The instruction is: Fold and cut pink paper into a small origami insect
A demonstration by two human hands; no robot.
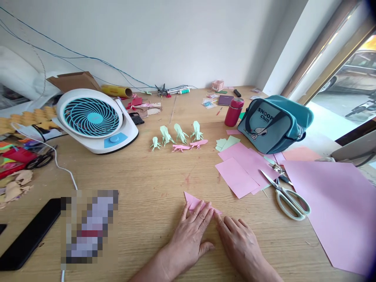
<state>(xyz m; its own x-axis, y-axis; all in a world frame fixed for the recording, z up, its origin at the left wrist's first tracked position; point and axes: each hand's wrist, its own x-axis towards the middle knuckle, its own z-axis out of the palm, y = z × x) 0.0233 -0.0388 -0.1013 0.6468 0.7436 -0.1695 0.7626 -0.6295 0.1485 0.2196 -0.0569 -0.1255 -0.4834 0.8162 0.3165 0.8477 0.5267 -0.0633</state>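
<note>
A small folded sheet of pink paper lies on the wooden table in front of me, with one pointed corner showing at upper left. Flat across its middle rests my left hand, fingers stretched out and thumb apart, covering much of the sheet. My right hand touches the paper's right tip with its extended index finger; the other fingers bend loosely and its thumb is hidden. Beyond the hands stand several pale green folded-paper insects, with two pink folded-paper figures in front of them.
To the right lie pink paper sheets, scissors and a large pink sheet. A red flask and blue bag stand behind. At left are a white fan, a black phone-like slab and a white cable.
</note>
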